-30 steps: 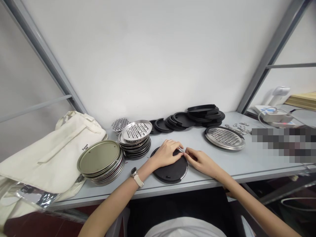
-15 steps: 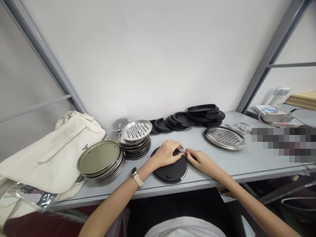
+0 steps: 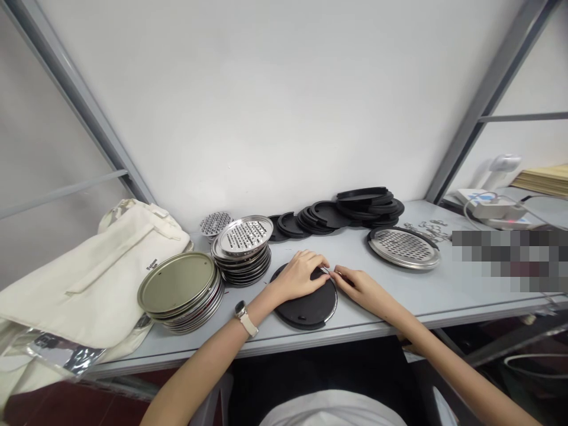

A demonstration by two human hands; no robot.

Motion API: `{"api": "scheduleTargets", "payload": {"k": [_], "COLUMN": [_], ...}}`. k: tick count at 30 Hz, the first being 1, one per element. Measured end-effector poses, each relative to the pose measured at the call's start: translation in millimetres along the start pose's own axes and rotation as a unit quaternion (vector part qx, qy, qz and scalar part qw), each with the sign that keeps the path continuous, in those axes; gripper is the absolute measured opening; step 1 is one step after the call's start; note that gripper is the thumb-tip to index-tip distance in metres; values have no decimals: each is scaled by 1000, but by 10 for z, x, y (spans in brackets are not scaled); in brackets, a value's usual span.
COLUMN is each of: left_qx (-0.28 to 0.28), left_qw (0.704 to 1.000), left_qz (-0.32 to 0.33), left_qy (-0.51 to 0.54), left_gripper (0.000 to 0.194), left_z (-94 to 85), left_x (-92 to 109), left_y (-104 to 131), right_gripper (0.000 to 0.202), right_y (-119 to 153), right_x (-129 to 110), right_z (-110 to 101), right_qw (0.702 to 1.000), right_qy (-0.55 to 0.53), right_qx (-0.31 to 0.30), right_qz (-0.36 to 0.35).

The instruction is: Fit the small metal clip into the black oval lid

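Head view: one round, matte black disc [image 3: 306, 307] lies flat under the left hand [image 3: 304, 275], its rim just beside the right hand [image 3: 352, 284], fingers bent; whether either hand grips anything, I cannot tell. Leftward, one smooth olive metal plate [image 3: 177, 283] and one perforated steel grater plate [image 3: 246, 235] top stacks.

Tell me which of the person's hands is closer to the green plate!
Left. The left hand rests on the black disc, to the right of the green plate. The right hand is farther right, by the disc's edge.
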State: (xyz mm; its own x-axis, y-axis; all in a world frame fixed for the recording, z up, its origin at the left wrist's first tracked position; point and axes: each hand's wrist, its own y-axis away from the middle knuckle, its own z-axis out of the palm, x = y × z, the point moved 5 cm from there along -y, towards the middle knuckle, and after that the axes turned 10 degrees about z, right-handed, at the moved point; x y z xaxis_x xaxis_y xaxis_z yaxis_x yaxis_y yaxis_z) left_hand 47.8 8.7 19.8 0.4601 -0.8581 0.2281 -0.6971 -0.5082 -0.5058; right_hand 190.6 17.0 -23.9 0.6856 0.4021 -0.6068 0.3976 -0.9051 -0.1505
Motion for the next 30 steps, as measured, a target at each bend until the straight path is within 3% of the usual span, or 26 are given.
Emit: {"api": "scheduleTargets", "payload": {"k": [30], "left_qx": [-12], "left_qw": [1000], "left_qz": [-5], "left_qy": [1], "left_gripper": [11], "left_z": [11], "left_x": [4], "left_y": [-4], "right_gripper": [30], "right_y": [6], "right_x": [-9], "right_z": [-18], "right_qw": [1000], "right_qy": [-1], "right_qx": [11], "right_qz": [-3]}}
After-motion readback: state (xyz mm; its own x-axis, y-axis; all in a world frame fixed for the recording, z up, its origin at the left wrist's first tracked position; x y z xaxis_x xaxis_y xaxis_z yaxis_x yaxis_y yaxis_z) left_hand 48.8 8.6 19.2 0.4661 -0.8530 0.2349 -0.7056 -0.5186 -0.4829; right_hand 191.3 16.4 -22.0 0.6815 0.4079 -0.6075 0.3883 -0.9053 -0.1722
